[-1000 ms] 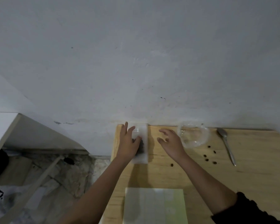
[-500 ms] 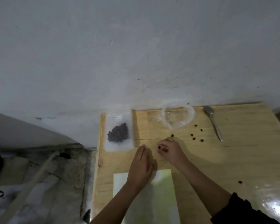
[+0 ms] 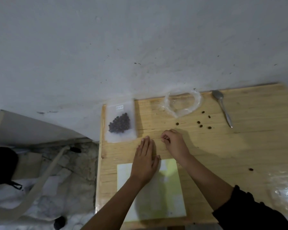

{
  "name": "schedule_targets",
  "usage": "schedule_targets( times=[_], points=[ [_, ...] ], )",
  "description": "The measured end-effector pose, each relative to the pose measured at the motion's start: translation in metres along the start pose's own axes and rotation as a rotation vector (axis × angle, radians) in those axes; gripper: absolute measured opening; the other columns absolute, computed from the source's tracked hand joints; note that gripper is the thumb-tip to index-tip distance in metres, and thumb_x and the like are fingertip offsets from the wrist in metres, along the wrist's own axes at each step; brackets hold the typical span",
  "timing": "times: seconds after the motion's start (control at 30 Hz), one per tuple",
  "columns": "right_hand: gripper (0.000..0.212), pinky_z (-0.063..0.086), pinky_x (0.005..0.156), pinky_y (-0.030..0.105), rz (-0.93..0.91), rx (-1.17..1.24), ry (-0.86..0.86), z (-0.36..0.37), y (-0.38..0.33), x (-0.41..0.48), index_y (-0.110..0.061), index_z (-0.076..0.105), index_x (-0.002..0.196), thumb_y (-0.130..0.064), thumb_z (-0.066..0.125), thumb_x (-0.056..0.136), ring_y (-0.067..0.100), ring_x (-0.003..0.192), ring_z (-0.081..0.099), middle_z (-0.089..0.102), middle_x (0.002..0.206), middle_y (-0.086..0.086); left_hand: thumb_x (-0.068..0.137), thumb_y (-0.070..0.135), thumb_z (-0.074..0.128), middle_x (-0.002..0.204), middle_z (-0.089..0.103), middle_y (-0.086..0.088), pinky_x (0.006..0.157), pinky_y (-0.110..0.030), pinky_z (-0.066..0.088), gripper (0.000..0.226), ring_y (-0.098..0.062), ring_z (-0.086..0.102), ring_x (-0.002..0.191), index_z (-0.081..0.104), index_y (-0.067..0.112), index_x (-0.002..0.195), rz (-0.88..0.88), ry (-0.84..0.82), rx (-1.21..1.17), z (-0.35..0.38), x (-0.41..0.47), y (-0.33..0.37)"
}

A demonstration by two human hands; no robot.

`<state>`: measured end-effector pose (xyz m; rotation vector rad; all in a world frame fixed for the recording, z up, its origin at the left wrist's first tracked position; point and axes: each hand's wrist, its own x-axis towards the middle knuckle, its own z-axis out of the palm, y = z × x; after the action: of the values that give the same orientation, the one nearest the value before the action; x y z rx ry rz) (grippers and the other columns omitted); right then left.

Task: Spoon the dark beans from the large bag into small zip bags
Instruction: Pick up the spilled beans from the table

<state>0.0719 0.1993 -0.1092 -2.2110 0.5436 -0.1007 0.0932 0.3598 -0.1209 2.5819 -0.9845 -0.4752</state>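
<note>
A small zip bag (image 3: 120,123) holding a heap of dark beans lies flat at the table's far left corner. The large clear bag (image 3: 181,103) sits crumpled and open by the wall, looking almost empty. A metal spoon (image 3: 222,107) lies to its right. Several loose beans (image 3: 201,126) are scattered between them, and one more bean (image 3: 250,169) lies further right. My right hand (image 3: 173,141) has its fingers curled, pinching what looks like a dark bean at the fingertips. My left hand (image 3: 145,161) lies flat beside it, fingers straight.
A pale green-white flat stack (image 3: 165,196), perhaps spare zip bags, lies at the near edge under my left wrist. The wooden table (image 3: 239,146) meets a grey wall at the back. Left of the table the floor holds a white cloth bag and rubble.
My left hand has let go of the filled small bag and drawn back toward me. My right hand has come down to the table and closed its fingertips on a loose bean.
</note>
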Motion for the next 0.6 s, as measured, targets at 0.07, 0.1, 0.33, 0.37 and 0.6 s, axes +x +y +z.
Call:
schedule_targets(
  times=[0.07,0.1,0.33,0.37,0.6],
  points=[
    [0.009,0.048,0.072,0.021,0.046,0.041,0.019,-0.002,0.002,-0.006,-0.003,0.067,0.084,0.005,0.063,0.08,0.018,0.077,0.059,0.063,0.084,0.01,0.089,0.052,0.011,0.156,-0.004,0.001,0.114,-0.026,-0.009,0.071,-0.009,-0.011,0.142,0.01,0.013,0.149,-0.018,0.019,-0.002,0.001,-0.001,0.003],
    [0.009,0.047,0.071,0.015,0.091,0.073,0.044,-0.005,0.002,-0.01,-0.003,0.068,0.085,0.003,0.064,0.081,0.015,0.077,0.06,0.065,0.084,0.009,0.09,0.05,0.014,0.156,0.003,-0.001,0.116,-0.028,-0.005,0.07,-0.01,-0.006,0.143,0.016,0.011,0.148,-0.026,0.037,0.004,0.002,0.0,0.004],
    [0.012,0.044,0.071,0.012,0.487,0.502,0.327,-0.058,0.025,-0.048,-0.012,0.062,0.082,0.0,0.065,0.082,0.005,0.079,0.057,0.063,0.081,-0.003,0.084,0.048,0.008,0.157,0.008,-0.003,0.113,-0.023,-0.011,0.076,-0.006,-0.008,0.139,0.018,0.009,0.148,0.071,0.03,0.021,0.011,0.017,0.041],
    [0.011,0.046,0.068,0.012,0.535,0.601,0.356,-0.069,0.03,-0.055,-0.011,0.061,0.084,0.0,0.063,0.084,0.008,0.079,0.057,0.063,0.082,0.0,0.083,0.048,0.006,0.158,0.007,-0.003,0.113,-0.023,-0.012,0.077,-0.005,-0.01,0.139,0.016,0.009,0.149,0.103,0.017,0.016,0.015,0.021,0.052],
    [0.03,0.043,0.06,0.025,0.69,1.241,0.634,-0.144,0.073,-0.116,-0.004,0.052,0.073,0.011,0.032,0.09,0.019,0.065,0.049,0.05,0.071,0.01,0.089,0.037,0.03,0.145,0.039,-0.014,0.108,-0.05,0.022,0.062,-0.028,0.037,0.135,0.044,0.0,0.136,0.243,-0.111,0.1,0.045,0.032,0.12]
  ],
)
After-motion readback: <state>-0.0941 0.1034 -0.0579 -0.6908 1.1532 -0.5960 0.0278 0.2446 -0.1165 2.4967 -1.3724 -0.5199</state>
